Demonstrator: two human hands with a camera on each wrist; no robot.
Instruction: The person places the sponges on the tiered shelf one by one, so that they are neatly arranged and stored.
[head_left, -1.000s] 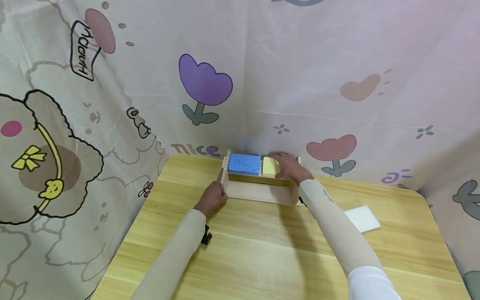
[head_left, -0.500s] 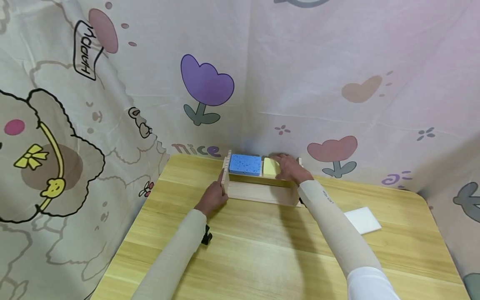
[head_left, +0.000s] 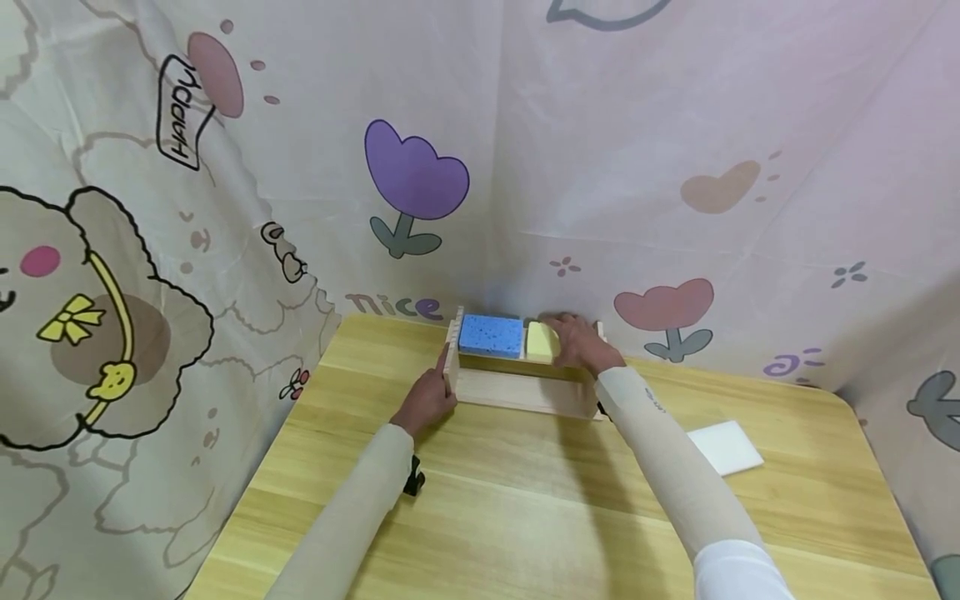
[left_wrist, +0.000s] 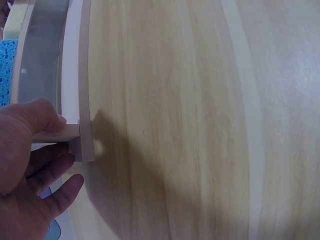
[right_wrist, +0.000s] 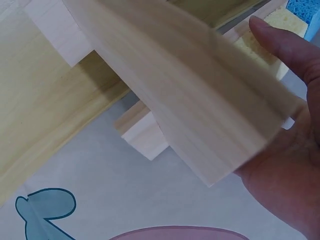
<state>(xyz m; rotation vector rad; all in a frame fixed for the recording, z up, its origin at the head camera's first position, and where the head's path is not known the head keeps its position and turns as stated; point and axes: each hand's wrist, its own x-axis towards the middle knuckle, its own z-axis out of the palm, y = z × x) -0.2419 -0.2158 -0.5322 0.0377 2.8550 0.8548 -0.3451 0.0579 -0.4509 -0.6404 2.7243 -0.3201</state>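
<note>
A small two-tier wooden rack stands at the back of the table. On its upper tier lie a blue speckled sponge at the left and a yellow sponge beside it. My left hand grips the rack's left side panel, thumb on one face and fingers on the other. Over the right end of the upper tier, my right hand holds the yellow sponge between thumb and fingers, covering its right part. In the right wrist view, the rack's right side panel hides some of this hand.
A flat white rectangular pad lies on the wooden table, right of the rack and partly behind the right forearm. A printed cloth hangs close behind the rack and along both sides.
The head view has tilted slightly, so the scene sits a little lower. Both hands keep their places on the rack and the yellow sponge.
</note>
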